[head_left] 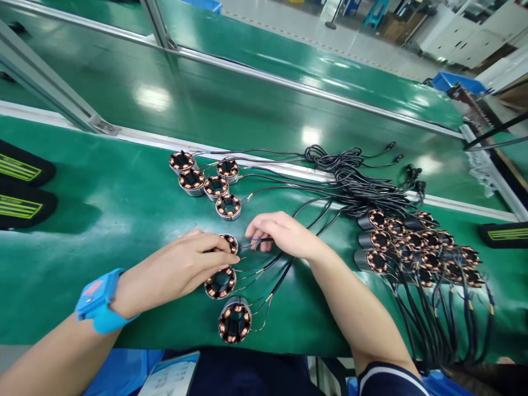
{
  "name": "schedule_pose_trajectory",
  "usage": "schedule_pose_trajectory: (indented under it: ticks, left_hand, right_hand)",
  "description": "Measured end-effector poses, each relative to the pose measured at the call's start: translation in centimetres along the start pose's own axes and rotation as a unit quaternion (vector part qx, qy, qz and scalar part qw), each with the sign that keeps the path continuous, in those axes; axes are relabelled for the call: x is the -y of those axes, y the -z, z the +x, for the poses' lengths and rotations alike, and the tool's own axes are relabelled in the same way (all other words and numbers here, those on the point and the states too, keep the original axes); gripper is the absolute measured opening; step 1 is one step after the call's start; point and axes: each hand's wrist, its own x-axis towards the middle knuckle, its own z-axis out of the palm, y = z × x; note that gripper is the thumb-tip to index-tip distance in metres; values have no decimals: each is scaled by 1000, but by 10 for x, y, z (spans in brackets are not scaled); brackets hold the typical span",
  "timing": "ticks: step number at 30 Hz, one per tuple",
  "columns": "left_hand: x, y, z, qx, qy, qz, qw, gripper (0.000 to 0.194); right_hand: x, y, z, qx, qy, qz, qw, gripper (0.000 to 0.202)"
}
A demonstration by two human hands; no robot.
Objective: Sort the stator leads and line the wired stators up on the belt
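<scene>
My left hand [198,256], with a blue wrist strap [99,301] on its wrist, has its fingers over and around a small motor stator [231,242], a ring with copper windings. The hand covers part of that stator. Just to its right, my right hand [278,234] pinches the end of the black cable [267,240] whose thin wires run to this stator. Nearer to me stand a second stator [220,283] and a third stator [235,323], each with thin coloured wires leading into black cables. My left hand's lower fingers reach close above the second stator.
Several wired stators [216,187] stand farther back. Their cables run right to a tangled pile of black cables [350,179]. At the right, many stators [416,242] lie packed together. A metal frame rail [247,67] crosses behind the green mat [124,214]. Black-and-green objects [25,187] lie left.
</scene>
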Motion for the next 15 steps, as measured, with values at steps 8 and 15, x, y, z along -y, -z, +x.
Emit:
schedule_pose_trajectory:
  ticks: [8,15]
  left_hand:
    - [30,-10,40,-143,34,151,977,24]
    - [49,-9,28,-110,3,108,988,21]
  right_hand:
    - [16,21,40,-191,283,-273,899,30]
    - [4,15,49,-70,166,-234,955,33]
